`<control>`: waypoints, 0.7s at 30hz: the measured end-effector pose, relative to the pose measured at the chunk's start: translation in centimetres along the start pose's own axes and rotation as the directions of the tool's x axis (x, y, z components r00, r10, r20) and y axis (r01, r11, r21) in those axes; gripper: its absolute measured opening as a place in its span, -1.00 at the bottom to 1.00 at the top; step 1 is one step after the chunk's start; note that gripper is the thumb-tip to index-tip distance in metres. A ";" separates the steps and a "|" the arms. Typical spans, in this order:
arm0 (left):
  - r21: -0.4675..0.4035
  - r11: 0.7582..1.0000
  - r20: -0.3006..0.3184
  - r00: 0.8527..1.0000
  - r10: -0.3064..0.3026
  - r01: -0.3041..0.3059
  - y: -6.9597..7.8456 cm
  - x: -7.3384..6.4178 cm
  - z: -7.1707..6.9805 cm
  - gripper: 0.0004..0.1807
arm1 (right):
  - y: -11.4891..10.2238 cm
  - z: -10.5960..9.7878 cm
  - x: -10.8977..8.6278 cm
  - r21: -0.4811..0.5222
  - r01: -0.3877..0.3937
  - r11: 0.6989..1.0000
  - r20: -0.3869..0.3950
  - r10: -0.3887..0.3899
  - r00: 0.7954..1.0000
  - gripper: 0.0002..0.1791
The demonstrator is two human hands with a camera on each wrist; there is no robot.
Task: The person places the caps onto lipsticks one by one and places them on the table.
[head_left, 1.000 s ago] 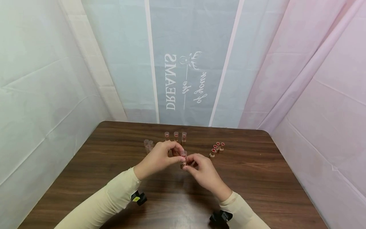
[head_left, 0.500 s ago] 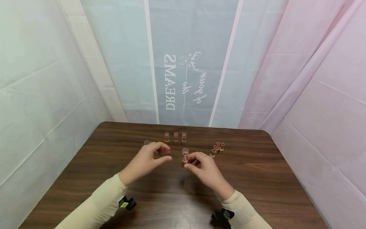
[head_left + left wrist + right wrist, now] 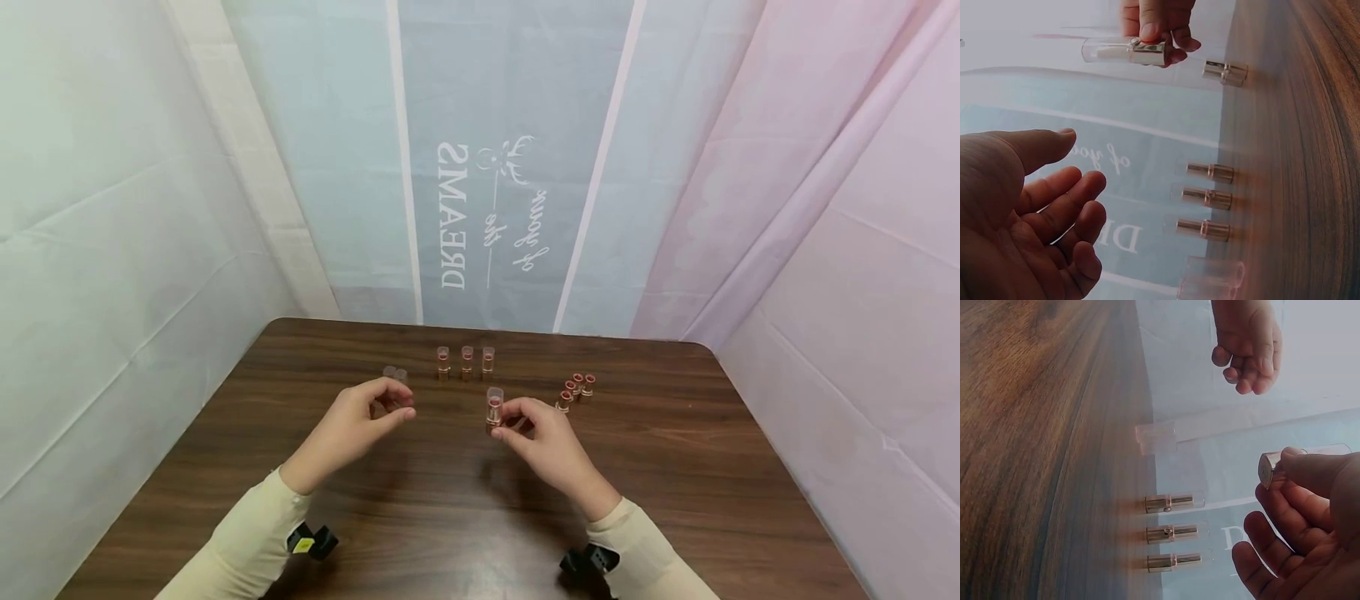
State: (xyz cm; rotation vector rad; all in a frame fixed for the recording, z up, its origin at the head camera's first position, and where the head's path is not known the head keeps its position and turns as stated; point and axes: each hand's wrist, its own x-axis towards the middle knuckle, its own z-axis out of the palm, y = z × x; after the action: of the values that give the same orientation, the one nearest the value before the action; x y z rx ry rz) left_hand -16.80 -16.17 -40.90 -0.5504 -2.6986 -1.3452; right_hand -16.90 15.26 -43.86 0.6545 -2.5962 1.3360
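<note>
My right hand pinches the gold base of a lipstick, held upright with its clear cap on, above the table. In the left wrist view that lipstick shows its gold base and see-through cap. My left hand holds nothing; its fingers are loosely bent, near a few clear caps that it partly hides. Three capped lipsticks stand in a row at the back of the table. To the right, several uncapped lipsticks with red tips stand close together.
The dark wooden table has rounded far corners. Behind it hangs a pale blue cloth with mirrored white lettering, and light curtains close in both sides. A black camera is strapped to each wrist.
My left hand has let go of the lipstick's cap end and drawn away to the left, toward the clear caps. The right hand keeps its hold on the lipstick, nearly in place.
</note>
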 end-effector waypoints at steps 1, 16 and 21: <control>0.000 1.000 -0.003 1.000 0.000 0.000 -0.1 0.0 0.0 -0.79 | 0.0 0.0 0.0 0.003 -0.002 1.000 -0.003 0.002 1.000 -0.78; -0.002 1.000 -0.034 0.999 0.004 -0.004 -1.2 0.0 -0.5 -0.81 | 1.9 -0.1 1.6 -0.027 -0.030 0.999 -0.140 0.026 0.990 -0.83; 0.002 1.000 -0.023 1.000 0.014 -0.014 -1.3 0.3 -0.5 -0.81 | 2.7 -0.3 4.6 -0.027 -0.107 0.994 -0.198 0.100 0.975 -0.84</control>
State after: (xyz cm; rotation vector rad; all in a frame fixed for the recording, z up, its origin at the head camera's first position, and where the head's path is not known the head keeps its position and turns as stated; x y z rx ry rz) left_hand -17.55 -17.18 -41.48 -0.5490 -2.6726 -1.3367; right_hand -22.17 15.46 -44.15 0.3647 -2.5186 1.3037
